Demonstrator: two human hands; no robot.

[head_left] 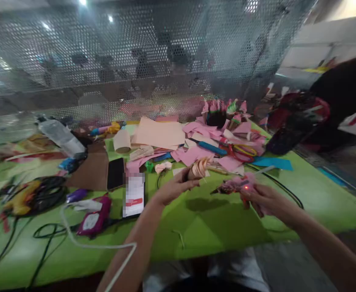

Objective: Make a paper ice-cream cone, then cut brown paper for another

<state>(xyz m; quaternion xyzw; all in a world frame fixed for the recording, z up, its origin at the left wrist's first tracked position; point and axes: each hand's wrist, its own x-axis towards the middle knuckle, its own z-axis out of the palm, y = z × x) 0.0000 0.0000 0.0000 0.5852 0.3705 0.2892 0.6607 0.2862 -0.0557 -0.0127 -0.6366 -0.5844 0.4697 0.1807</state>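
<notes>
Measuring outward from the near edge of the table [199, 252], we first recorded a thin strip [181, 238] lying on the green surface, short of both hands. A lit phone [137, 195] lay to the left of our left forearm.

Beyond the strip, our right hand [264, 200] gripped the glue gun [241, 183], fingers closed about the handle; whether a finger pressed the trigger, we could not tell. A red light [246, 187] showed on the body. The glue gun's long axis ran crosswise: the nozzle [214, 191] pointed left, toward our left hand [176, 187], and the glue stick [265, 169] projected from the rear, to the right and slightly away from us.

The coil [199, 168] of peach paper was held off the table in our left fingers, which were closed on its left side. Its layered edges faced to the right, and its axis appeared to slope up and right; blur prevented an exact reading. Relative to the nozzle, the coil sat to the left and a little farther out, near but apart. Our left hand was the nearer one to it.

Behind the coil, we noted pink scraps [193, 154], scissors [241, 153] and, farthest, the mesh [141, 89].
</notes>
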